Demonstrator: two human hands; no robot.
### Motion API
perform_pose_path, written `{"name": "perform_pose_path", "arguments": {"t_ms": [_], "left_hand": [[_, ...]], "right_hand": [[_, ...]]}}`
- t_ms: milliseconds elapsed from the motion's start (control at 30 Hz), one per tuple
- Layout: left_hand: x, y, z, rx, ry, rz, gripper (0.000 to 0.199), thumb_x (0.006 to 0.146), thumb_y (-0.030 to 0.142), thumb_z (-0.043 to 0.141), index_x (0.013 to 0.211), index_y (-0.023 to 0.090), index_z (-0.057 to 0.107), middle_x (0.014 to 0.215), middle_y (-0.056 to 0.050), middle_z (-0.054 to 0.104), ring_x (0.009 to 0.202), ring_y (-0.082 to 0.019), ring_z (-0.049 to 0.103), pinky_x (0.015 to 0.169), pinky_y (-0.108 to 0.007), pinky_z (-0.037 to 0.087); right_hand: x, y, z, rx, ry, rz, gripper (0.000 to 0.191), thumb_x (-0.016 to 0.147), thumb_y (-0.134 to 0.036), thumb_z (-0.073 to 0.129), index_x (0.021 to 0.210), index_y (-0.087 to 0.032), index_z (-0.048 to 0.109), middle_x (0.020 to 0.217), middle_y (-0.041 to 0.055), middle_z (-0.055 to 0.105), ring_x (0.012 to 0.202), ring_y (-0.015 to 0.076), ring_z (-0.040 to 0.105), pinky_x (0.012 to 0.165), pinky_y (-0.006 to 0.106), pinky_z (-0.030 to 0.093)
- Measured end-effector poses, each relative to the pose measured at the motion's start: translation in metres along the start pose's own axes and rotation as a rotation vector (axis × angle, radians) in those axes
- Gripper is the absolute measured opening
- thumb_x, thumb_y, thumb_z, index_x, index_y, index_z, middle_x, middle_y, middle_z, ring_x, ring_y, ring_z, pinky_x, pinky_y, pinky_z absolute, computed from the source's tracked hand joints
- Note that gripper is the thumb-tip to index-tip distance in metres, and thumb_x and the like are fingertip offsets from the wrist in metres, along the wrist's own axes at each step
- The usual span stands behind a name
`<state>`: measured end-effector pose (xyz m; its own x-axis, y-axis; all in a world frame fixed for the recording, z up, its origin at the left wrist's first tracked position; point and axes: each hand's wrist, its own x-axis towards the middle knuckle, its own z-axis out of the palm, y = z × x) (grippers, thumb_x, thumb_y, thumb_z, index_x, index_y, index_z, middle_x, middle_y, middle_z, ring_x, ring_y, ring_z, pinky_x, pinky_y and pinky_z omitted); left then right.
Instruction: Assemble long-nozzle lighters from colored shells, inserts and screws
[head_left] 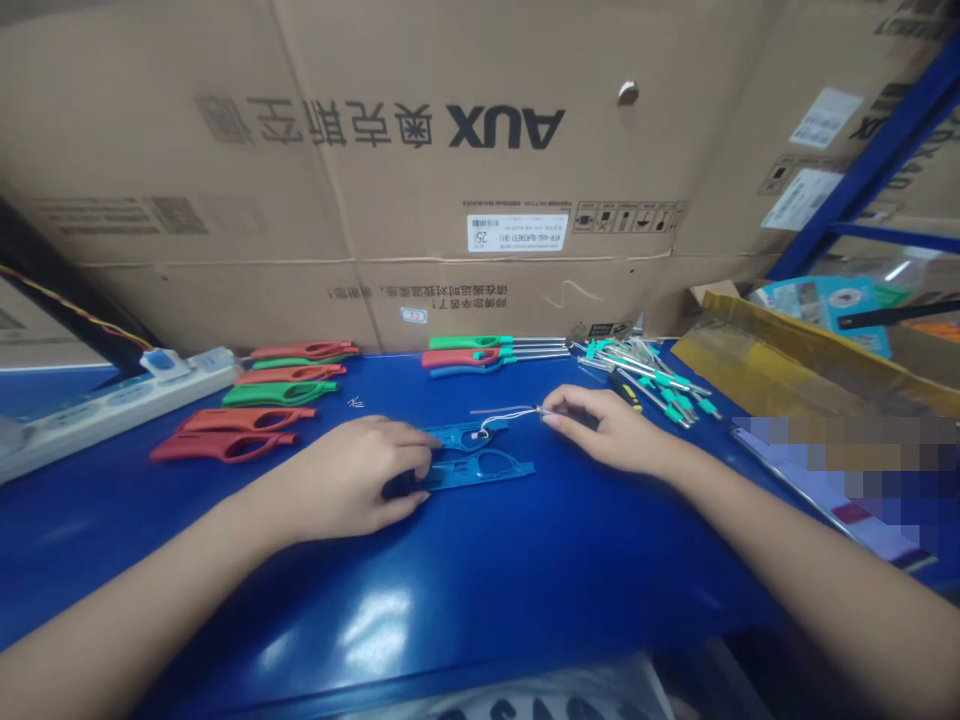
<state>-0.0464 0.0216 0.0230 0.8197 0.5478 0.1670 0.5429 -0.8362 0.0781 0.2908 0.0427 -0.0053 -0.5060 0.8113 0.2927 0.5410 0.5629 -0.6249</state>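
- Nearest the viewer: the blue tabletop (465, 590), glossy, with both forearms entering from the lower corners and converging toward its middle.
- Left hand (352, 485): palm down, fingers curled and closed over the left end of the blue handle shell (480, 470), pinning it flat to the table. The fingertips overlap a dark part at that end; what it is cannot be told.
- Blue handle shell: lies just right of the left hand, long axis running left to right, with an oval opening near its middle. A second blue shell (465, 435) lies parallel and just beyond it, touching or nearly so.
- Right hand (611, 430): fingers narrowed to a pinch on a thin metal rod with wire (510, 412), whose free end points left toward the farther blue shell. The white wire loops down onto that shell.
- Key relation: the two hands face each other along the shells' long axis; the left hand is the nearer to the shells, the right hand stands off at the rod's length.
- Farther left: red and green handle shells (247, 420) in a loose row, well apart from the hands; beyond them a white power strip (112, 400).
- Farther right: finished tools with green, red and blue handles (472, 355) and a heap of metal rods with green tips (652, 380).
- Background: stacked cardboard boxes (450, 170).
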Motion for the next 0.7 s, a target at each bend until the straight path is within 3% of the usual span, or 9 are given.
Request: {"name": "perform_pose_path", "arguments": {"t_ms": [100, 233, 300, 433, 567, 700], "left_hand": [[0.002, 0.003, 0.003, -0.019, 0.046, -0.015, 0.024, 0.089, 0.047, 0.067, 0.093, 0.023, 0.070, 0.129, -0.006, 0.069, 0.113, -0.028, 0.067, 0.097, -0.042, 0.052], [0.009, 0.013, 0.017, -0.274, 0.295, -0.231, 0.035, 0.094, 0.045, 0.063, 0.120, 0.022, 0.063, 0.119, -0.008, 0.071, 0.109, -0.025, 0.068, 0.095, -0.038, 0.056], [0.011, 0.017, 0.024, -0.397, 0.341, -0.319, 0.036, 0.096, 0.043, 0.061, 0.125, 0.022, 0.060, 0.119, -0.008, 0.072, 0.107, -0.024, 0.070, 0.094, -0.037, 0.057], [0.012, 0.021, 0.032, -0.573, 0.285, -0.367, 0.037, 0.102, 0.040, 0.050, 0.133, 0.025, 0.060, 0.115, -0.004, 0.076, 0.106, -0.022, 0.072, 0.095, -0.035, 0.058], [0.013, 0.024, 0.033, -0.674, 0.276, -0.381, 0.037, 0.101, 0.042, 0.052, 0.128, 0.023, 0.067, 0.123, -0.005, 0.074, 0.110, -0.022, 0.071, 0.101, -0.036, 0.055], [0.016, 0.024, 0.034, -0.805, 0.263, -0.454, 0.030, 0.096, 0.042, 0.061, 0.113, 0.021, 0.075, 0.110, -0.005, 0.079, 0.095, -0.021, 0.074, 0.088, -0.034, 0.060]], "right_hand": [[-0.001, -0.001, 0.004, 0.028, -0.009, -0.001, 0.027, 0.100, -0.046, 0.052, 0.102, -0.021, 0.062, 0.081, 0.0003, 0.061, 0.068, 0.0127, 0.052, 0.064, 0.026, 0.044], [-0.002, -0.007, 0.008, 0.091, -0.016, -0.027, 0.023, 0.100, -0.043, 0.054, 0.100, -0.021, 0.059, 0.078, -0.0010, 0.058, 0.067, 0.0117, 0.051, 0.062, 0.025, 0.044], [-0.003, -0.011, 0.010, 0.123, -0.033, -0.043, 0.021, 0.099, -0.042, 0.055, 0.099, -0.021, 0.058, 0.076, -0.0018, 0.056, 0.065, 0.0111, 0.051, 0.061, 0.024, 0.043], [-0.004, -0.017, 0.012, 0.155, -0.063, -0.057, 0.018, 0.099, -0.039, 0.057, 0.098, -0.021, 0.057, 0.076, -0.0025, 0.056, 0.065, 0.0100, 0.051, 0.060, 0.023, 0.043], [-0.004, -0.017, 0.012, 0.165, -0.049, -0.065, 0.016, 0.098, -0.036, 0.058, 0.097, -0.020, 0.057, 0.078, -0.0018, 0.058, 0.066, 0.0099, 0.052, 0.061, 0.023, 0.044], [-0.003, -0.015, 0.014, 0.153, -0.043, -0.072, 0.016, 0.097, -0.036, 0.059, 0.097, -0.020, 0.057, 0.076, -0.0019, 0.058, 0.064, 0.0099, 0.052, 0.060, 0.023, 0.044]]}}
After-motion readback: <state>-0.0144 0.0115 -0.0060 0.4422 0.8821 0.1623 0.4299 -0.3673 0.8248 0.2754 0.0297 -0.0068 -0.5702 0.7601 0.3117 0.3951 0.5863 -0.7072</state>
